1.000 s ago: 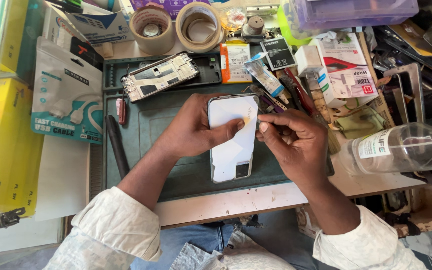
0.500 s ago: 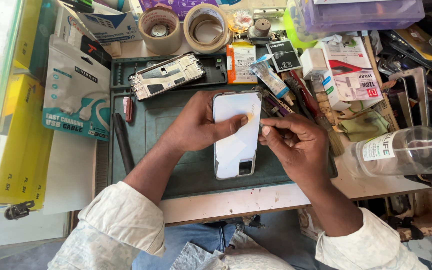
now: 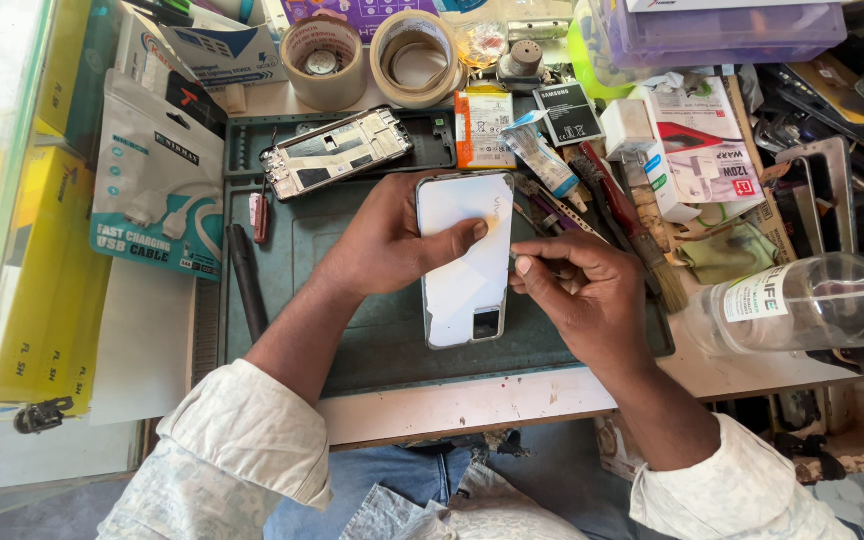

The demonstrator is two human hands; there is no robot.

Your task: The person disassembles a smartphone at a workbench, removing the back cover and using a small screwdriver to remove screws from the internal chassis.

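Bench (image 3: 432, 408) carries a dark green work mat (image 3: 352, 330), cluttered all round: yellow boxes (image 3: 47, 260) far left, a cable packet (image 3: 157, 190) beside them, a clear plastic bottle (image 3: 802, 302) lying on its side at right, two tape rolls (image 3: 367, 55) at the back. On the mat, a bare phone frame (image 3: 337, 150) lies behind the white phone (image 3: 467, 258), which sits mid-mat with its back up. Left hand (image 3: 392, 240) is clamped over the phone's left edge, thumb pressed on its back; right hand (image 3: 577, 290) is closed narrow at the phone's right edge, fingertips pinched together, what they pinch too small to tell.
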